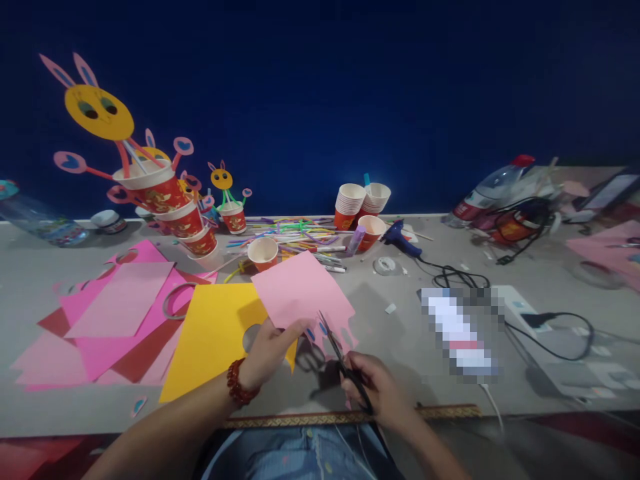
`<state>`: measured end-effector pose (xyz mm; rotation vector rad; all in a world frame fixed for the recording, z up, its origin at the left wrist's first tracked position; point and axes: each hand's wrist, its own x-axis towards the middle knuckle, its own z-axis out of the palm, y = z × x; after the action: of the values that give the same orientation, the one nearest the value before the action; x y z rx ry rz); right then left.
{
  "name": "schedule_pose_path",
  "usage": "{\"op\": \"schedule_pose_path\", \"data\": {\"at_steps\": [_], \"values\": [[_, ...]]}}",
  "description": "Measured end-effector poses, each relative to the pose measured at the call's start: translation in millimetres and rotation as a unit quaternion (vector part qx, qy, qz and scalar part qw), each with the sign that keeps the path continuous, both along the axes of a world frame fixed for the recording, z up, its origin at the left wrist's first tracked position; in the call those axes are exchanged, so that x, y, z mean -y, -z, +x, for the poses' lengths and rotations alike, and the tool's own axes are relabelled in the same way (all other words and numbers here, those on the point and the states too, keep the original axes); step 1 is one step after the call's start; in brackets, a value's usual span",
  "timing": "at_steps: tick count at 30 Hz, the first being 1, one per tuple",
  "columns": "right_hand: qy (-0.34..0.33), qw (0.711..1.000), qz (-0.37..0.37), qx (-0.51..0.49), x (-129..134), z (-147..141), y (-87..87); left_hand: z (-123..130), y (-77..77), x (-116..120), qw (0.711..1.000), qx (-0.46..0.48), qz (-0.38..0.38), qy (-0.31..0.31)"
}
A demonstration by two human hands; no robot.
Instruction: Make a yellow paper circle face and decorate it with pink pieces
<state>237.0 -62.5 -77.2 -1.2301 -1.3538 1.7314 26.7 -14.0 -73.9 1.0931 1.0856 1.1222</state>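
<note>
My left hand (270, 350), with a red bead bracelet at the wrist, pinches the lower left edge of a light pink sheet (303, 287). The sheet's lower right edge is cut into ragged shapes with small blue patches. My right hand (370, 383) is closed around the handles of black scissors (340, 360). Their blades point up and left and lie at the sheet's cut edge, beside the blue patches. Under my left hand is a yellow sheet (215, 333) with a round hole.
Pink and red sheets (120, 293) lie at the left. Behind stand stacked red cups (183, 220) with yellow rabbit faces, coloured sticks (300, 233), more paper cups (350, 200) and a blue glue gun (403, 240). A blurred-out phone (460, 333), cables and a bottle (493, 193) are at the right.
</note>
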Motion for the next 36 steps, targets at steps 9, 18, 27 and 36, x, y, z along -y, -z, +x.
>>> {"op": "schedule_pose_path", "data": {"at_steps": [9, 18, 27, 36], "values": [[-0.019, 1.000, 0.005, 0.005, -2, 5, -2.0, -2, -5.5, -2, 1.000, -0.005, 0.002, 0.016], [-0.027, 0.998, 0.052, 0.020, -5, 10, 2.1, -2, -4.9, -3, 1.000, 0.002, -0.006, 0.014], [-0.048, 0.999, 0.017, 0.016, -6, 15, 2.8, -4, -4.8, -4, 0.999, -0.001, -0.010, 0.034], [-0.056, 0.995, 0.074, 0.032, -9, 18, 5.5, -4, -7.7, -6, 0.999, 0.011, -0.004, 0.045]]}}
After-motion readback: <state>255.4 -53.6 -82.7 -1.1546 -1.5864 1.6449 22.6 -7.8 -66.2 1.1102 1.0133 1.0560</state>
